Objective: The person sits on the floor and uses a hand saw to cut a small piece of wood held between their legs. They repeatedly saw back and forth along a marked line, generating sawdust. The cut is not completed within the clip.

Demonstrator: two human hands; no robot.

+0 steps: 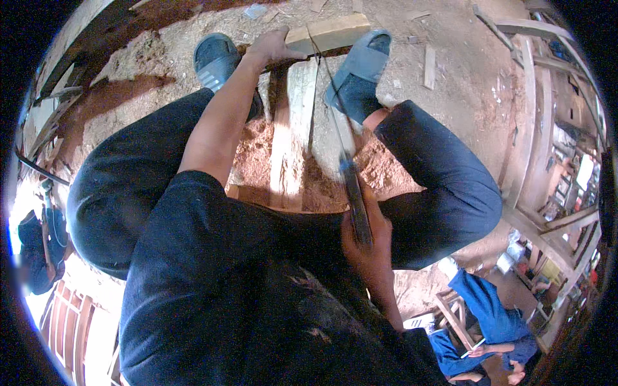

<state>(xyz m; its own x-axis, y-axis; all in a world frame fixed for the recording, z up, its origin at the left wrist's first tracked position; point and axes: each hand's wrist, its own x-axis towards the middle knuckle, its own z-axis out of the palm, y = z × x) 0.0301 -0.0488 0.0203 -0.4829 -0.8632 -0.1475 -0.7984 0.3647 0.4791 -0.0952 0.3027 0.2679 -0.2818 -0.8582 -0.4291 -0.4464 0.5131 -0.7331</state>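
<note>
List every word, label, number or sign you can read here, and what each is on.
No text can be read.
Pale shirt print: too dim to tell whether it holds words.
Long-bladed tool: none legible.
Wood block: none seen.
Clutter at right: too small.

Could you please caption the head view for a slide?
Left hand holding a wooden block, right hand gripping a saw.

You are using two hands, one left (273, 48) and one right (370, 228). You are holding one saw (354, 193) and one wooden block (338, 33). You are wearing two sandals, one on the left foot (217, 59) and one on the right foot (360, 71). At least two planks (301, 122) are lying between your legs. Several wood scraps (429, 66) are lying around, too small for counting. At least two other people are showing, one at the left edge (40, 251) and one at lower right (492, 318).
</note>
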